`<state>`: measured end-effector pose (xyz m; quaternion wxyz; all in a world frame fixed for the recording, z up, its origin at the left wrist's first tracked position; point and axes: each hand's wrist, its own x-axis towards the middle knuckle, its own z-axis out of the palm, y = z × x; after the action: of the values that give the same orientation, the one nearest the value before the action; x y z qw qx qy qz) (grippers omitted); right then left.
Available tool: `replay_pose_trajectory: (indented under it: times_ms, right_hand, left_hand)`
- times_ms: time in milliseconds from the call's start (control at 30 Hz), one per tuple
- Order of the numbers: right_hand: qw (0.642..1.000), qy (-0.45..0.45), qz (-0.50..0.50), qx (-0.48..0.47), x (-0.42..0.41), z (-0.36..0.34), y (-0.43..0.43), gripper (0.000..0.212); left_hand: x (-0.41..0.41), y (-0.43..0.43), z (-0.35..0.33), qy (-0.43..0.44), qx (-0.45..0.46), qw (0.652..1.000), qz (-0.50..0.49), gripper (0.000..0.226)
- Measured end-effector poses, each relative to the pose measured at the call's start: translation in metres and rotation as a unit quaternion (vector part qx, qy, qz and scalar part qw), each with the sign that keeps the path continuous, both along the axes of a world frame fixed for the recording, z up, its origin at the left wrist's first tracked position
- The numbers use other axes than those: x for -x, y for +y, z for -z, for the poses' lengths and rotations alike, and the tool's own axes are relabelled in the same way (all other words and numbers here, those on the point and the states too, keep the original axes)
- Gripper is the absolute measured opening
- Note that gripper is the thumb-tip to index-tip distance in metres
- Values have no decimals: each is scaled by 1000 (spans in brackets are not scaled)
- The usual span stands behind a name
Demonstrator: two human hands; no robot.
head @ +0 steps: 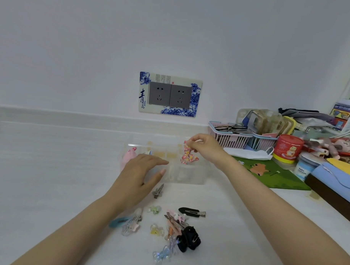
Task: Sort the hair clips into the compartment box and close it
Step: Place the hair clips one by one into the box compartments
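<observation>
A clear compartment box (pixel 190 173) stands open on the white counter, its lid tilted back toward the wall. My right hand (pixel 206 148) is shut on a pink floral bow clip (pixel 187 155) and holds it above the box's right compartments. My left hand (pixel 142 171) hovers with fingers spread over the box's front left part. A pink plush clip (pixel 127 155) lies in the leftmost compartment. Several loose clips lie in front of the box: a grey metal clip (pixel 158 191), a black flat clip (pixel 191 212), a black claw clip (pixel 189 239), a teal clip (pixel 117 222).
A double wall socket (pixel 170 94) sits behind the box. At the right stand pink baskets (pixel 227 137) with glasses, a white face mask (pixel 248 152), a red tin (pixel 287 149), a green mat (pixel 271 175) and a pile of clutter.
</observation>
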<state>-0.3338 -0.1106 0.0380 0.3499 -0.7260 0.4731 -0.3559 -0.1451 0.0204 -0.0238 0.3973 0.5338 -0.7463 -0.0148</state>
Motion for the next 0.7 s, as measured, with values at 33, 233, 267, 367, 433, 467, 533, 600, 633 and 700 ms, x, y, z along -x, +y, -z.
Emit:
replay_pose_trajectory:
  times_ms: [33, 233, 267, 367, 433, 467, 533, 600, 633, 700]
  right_hand:
    - [1000, 9, 0, 2, -1, 1, -3, 12]
    - [987, 142, -43, 62, -3, 18, -11, 16]
    - [981, 164, -44, 94, -1, 19, -10, 15]
    - [962, 189, -34, 195, 9, 16, 3, 18]
    - [944, 202, -33, 257, 16, 13, 14, 30]
    - [936, 215, -43, 276, 19, 13, 18, 35]
    - [923, 253, -73, 281, 25, 17, 25, 40]
    - [915, 288, -92, 267, 28, 23, 29, 44]
    - [911, 301, -95, 265, 28, 25, 30, 47]
    - [906, 317, -99, 261, 25, 27, 32, 50]
  left_hand:
    - [0, 0, 0, -1, 1, 1000, 1, 42]
    - [1, 0, -1, -1, -3, 1000, 4, 42]
    - [1, 0, 0, -1, -3, 1000, 3, 42]
    - [0, 0, 0, -2, -3, 1000, -2, 43]
    - [0, -1, 0, -2, -5, 1000, -5, 43]
    - [0, -1, 0, -3, -7, 1000, -6, 42]
    - [0, -1, 0, -8, -10, 1000, -7, 41]
    - [0, -1, 1, -12, -11, 1000, -5, 39]
    - [0, -1, 1, -11, -10, 1000, -5, 39]
    - [0, 0, 0, -10, -11, 1000, -4, 41]
